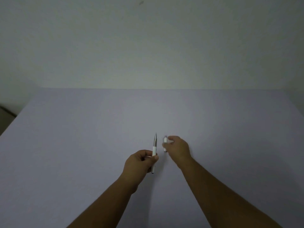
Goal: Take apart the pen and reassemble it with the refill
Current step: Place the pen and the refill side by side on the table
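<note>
Uncapped pen (154, 146) at lower centre of frame, tip pointing up, pinched by the left hand (141, 162); right hand (178, 148) pinches the blurred white cap (165, 143).
Light, rigid, probably slippery: best gripped at metal section and white barrel for unscrewing.

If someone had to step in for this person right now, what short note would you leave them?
Left hand: shut on the pen, tip uncovered, pointing up and away.
Right hand: shut on a small white piece, blurred, probably the cap, held beside the pen and apart from it.
Table: nothing else shows on it; no separate refill in view.
Done: cap appears to be off.
Left: open the barrel, take out the refill, reassemble, recap.
</note>
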Motion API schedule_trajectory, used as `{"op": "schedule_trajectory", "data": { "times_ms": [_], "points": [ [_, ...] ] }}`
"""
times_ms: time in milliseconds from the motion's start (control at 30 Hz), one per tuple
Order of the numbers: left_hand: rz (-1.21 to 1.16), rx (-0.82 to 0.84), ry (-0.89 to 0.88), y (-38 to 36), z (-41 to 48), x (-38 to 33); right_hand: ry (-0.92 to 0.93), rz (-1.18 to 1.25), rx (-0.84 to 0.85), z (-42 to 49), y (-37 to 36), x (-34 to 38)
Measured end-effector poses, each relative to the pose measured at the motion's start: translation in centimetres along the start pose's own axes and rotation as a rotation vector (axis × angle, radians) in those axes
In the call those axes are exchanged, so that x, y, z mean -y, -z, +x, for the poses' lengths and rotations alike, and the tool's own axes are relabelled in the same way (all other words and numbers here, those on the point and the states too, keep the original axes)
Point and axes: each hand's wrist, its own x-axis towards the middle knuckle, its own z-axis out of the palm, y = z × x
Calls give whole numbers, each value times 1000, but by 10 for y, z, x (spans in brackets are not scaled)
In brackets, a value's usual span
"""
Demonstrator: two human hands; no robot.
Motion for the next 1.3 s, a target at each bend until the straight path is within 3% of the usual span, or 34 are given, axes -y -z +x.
{"op": "schedule_trajectory", "data": {
  "times_ms": [100, 200, 600, 800, 1200, 1300],
  "points": [
    [25, 6, -13, -2, -3, -5, -21, 514, 107, -5, 20, 28],
    [68, 17, -25, -6, -6, -12, 28, 678, 168, -11, 38, 50],
    [85, 59, -88, -19, -29, -25, 151, 541, 207, -36, 69, 56],
    [78, 63, -106, -21, -35, -30, 165, 441, 320, -45, 70, 49],
    [346, -113, -251, -35, -31, -29, 139, 343, 294, -44, 67, 44],
    [341, -93, -225, -34, -27, -27, 104, 326, 308, -40, 64, 41]
  ]
}}
